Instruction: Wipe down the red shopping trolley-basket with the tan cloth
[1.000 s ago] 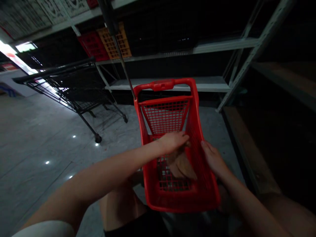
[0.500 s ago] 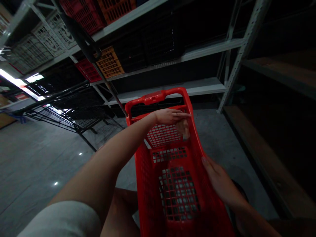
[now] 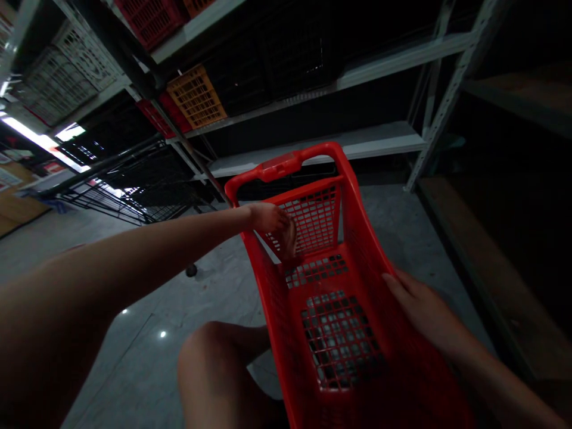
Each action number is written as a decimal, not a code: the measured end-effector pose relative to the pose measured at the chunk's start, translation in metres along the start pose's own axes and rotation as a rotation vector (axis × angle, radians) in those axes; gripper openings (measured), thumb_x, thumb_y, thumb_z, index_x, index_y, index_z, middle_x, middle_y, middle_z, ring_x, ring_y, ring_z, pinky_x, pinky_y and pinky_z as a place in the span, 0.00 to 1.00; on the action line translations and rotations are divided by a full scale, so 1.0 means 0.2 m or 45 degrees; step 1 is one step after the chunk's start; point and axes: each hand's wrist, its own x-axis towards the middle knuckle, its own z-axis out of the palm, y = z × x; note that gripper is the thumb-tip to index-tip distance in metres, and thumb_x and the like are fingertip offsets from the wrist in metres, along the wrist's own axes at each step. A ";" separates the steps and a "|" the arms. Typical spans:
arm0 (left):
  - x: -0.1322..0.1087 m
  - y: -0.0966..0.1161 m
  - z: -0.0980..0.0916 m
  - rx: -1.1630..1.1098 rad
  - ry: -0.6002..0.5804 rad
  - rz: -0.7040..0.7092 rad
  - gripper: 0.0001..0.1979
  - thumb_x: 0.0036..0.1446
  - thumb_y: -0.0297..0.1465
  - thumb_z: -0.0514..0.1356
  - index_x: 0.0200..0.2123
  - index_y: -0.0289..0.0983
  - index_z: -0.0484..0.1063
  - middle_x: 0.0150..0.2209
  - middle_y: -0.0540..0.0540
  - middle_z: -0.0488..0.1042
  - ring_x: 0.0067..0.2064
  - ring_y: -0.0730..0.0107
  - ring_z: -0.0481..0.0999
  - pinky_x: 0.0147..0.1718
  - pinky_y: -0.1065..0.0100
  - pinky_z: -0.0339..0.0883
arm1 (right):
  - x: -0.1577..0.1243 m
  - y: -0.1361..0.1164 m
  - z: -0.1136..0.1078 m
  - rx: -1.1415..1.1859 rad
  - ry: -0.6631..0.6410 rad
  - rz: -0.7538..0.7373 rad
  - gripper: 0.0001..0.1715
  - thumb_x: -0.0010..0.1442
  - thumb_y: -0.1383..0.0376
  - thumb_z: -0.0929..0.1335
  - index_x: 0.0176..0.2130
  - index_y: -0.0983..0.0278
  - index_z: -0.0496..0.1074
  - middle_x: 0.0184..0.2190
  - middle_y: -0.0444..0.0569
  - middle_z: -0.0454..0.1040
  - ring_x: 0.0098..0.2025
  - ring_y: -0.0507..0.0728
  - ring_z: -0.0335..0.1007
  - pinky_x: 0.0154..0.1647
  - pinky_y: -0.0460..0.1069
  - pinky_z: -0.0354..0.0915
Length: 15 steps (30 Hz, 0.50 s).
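Note:
A red plastic shopping cart (image 3: pixel 361 226) with grid-patterned walls and floor stands in front of me, its handle at the far end. My left hand (image 3: pixel 269 218) reaches over the left rim to the inside near the handle end. Its fingers are closed on a crumpled cloth (image 3: pixel 291 237), which hangs against the back grid panel and looks dark and blurred. On the right side, my right hand (image 3: pixel 413 298) grips the cart's rim, thumb on top and the other fingers hidden outside.
A black wire cart (image 3: pixel 129 185) stands to the left. Behind are metal shelves (image 3: pixel 379 143) with a yellow crate (image 3: pixel 197 96), red crates (image 3: pixel 154 24) and white baskets (image 3: pixel 84 56). A wooden beam (image 3: pixel 473 262) runs along the right. My bent knee (image 3: pixel 208 351) is beside the cart.
My left hand has moved with the cloth from the cart's right inner corner to its left side. My right hand stays on the right rim. The view has shifted slightly.

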 end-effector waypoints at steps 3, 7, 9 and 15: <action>0.15 0.07 -0.04 0.029 -0.027 0.051 0.24 0.63 0.23 0.55 0.58 0.39 0.78 0.62 0.45 0.80 0.69 0.60 0.73 0.67 0.63 0.66 | -0.01 -0.02 -0.01 -0.073 -0.054 -0.035 0.33 0.65 0.43 0.63 0.59 0.54 0.81 0.55 0.52 0.83 0.55 0.72 0.82 0.65 0.69 0.72; 0.44 0.17 -0.05 0.036 -0.129 0.265 0.26 0.64 0.24 0.55 0.64 0.41 0.76 0.67 0.46 0.76 0.74 0.61 0.67 0.72 0.62 0.59 | -0.05 -0.04 0.01 -0.084 -0.087 -0.056 0.33 0.67 0.45 0.61 0.62 0.52 0.79 0.56 0.50 0.83 0.58 0.70 0.81 0.66 0.66 0.71; 0.52 0.18 -0.02 0.028 -0.214 0.397 0.26 0.67 0.25 0.54 0.66 0.38 0.74 0.70 0.44 0.72 0.75 0.63 0.65 0.75 0.63 0.55 | -0.06 -0.03 0.02 -0.078 -0.075 -0.028 0.34 0.69 0.45 0.60 0.64 0.51 0.76 0.57 0.49 0.83 0.61 0.70 0.79 0.68 0.67 0.70; 0.17 0.15 0.23 -0.075 -0.193 0.245 0.23 0.65 0.23 0.56 0.60 0.40 0.77 0.65 0.49 0.78 0.67 0.72 0.75 0.67 0.73 0.62 | -0.05 -0.02 0.04 -0.008 -0.068 -0.061 0.34 0.72 0.48 0.59 0.71 0.52 0.69 0.64 0.48 0.78 0.65 0.69 0.75 0.72 0.68 0.64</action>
